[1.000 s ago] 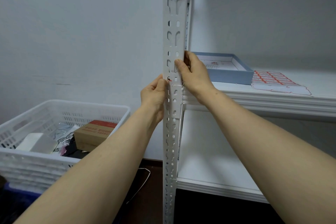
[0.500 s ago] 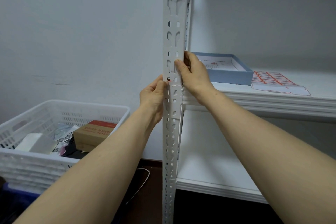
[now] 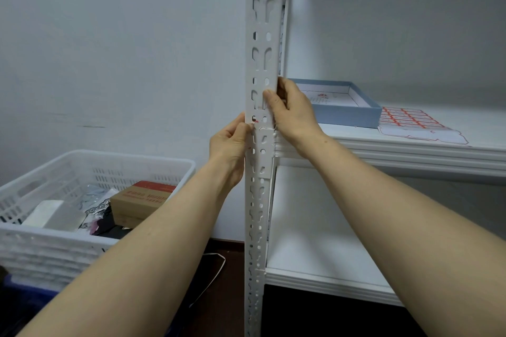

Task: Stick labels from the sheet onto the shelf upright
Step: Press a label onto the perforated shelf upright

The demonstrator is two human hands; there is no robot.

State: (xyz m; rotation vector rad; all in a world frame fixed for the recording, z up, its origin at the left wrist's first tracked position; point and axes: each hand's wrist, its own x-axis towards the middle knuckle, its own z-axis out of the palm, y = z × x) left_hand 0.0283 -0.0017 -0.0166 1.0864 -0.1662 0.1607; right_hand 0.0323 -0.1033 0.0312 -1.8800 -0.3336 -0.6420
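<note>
Grip on the shelf upright: right hand curls round its right edge, left hand pinches the left edge at a red-trimmed label

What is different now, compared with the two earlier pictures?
Nothing visibly changed. The left hand and right hand still grip the shelf upright by the label; the label sheet and blue box lie as before.

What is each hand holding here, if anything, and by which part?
The right hand grips the shelf upright by its right edge, thumb on the front. The left hand pinches its left edge, where a red sliver, probably a label, shows.
</note>
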